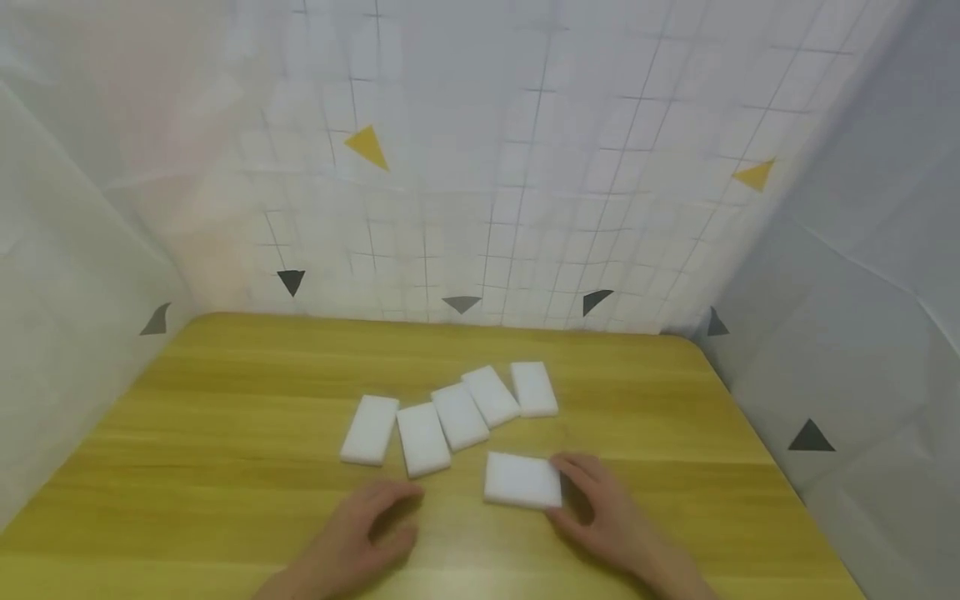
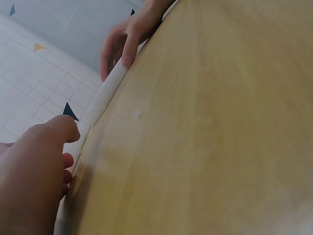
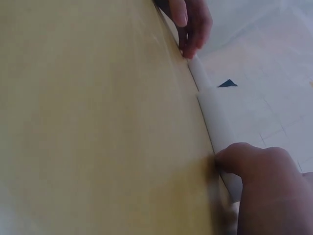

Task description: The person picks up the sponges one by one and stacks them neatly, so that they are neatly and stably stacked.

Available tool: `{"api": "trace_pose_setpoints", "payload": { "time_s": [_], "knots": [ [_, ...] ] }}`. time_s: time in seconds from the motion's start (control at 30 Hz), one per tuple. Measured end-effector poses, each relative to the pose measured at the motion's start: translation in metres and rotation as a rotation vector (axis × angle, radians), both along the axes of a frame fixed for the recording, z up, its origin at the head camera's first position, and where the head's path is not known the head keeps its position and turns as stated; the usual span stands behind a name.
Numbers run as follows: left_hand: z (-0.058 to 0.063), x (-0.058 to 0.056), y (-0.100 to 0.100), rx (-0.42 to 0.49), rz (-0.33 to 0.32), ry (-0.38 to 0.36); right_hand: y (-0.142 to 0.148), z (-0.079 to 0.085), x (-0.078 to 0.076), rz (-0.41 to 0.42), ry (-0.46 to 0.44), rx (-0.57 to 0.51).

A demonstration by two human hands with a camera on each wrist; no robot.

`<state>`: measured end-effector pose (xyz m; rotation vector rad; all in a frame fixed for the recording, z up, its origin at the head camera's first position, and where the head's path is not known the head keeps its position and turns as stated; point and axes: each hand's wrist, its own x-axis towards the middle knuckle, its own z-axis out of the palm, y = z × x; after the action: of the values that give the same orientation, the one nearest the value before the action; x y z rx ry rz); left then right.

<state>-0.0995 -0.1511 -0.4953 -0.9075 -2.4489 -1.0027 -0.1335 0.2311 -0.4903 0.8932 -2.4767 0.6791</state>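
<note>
A flat white rectangular block (image 1: 522, 481), like a foam sponge, lies lengthwise across the near middle of the table. My right hand (image 1: 611, 521) pinches its right end between thumb and fingers; in the right wrist view the thumb presses on the near edge of the white block (image 3: 215, 115). To the left, my left hand (image 1: 356, 533) hovers low with loosely bent fingers and a gap to the thumb, holding nothing. It is nearest to a second white block (image 1: 423, 439) just beyond its fingertips. From the left wrist, both hands show, the right hand (image 2: 132, 39) farther off.
Beyond the hands, several similar white blocks form a slanting row, from the leftmost block (image 1: 370, 430) to the rightmost block (image 1: 534, 389). The wooden table (image 1: 247, 400) ends at a gridded white backdrop (image 1: 450, 208) with triangle markers. White sheets stand at both sides.
</note>
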Motion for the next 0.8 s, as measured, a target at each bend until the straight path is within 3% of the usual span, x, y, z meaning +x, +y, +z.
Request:
{"api": "trace_pose_setpoints", "payload": {
  "time_s": [0.2,0.5,0.67,0.8],
  "knots": [
    [0.002,0.002,-0.001,-0.031,-0.019,-0.043,-0.013,0.0,0.012,0.062,0.02,0.05],
    [0.004,0.006,0.001,-0.109,-0.007,-0.151,-0.039,0.003,0.034,0.148,-0.044,0.098],
    [0.01,0.009,0.0,-0.106,-0.051,-0.265,-0.049,0.002,0.04,0.174,-0.059,0.1],
    [0.012,0.009,0.001,-0.11,-0.09,-0.287,-0.051,0.002,0.04,0.176,-0.085,0.078]
  ]
}}
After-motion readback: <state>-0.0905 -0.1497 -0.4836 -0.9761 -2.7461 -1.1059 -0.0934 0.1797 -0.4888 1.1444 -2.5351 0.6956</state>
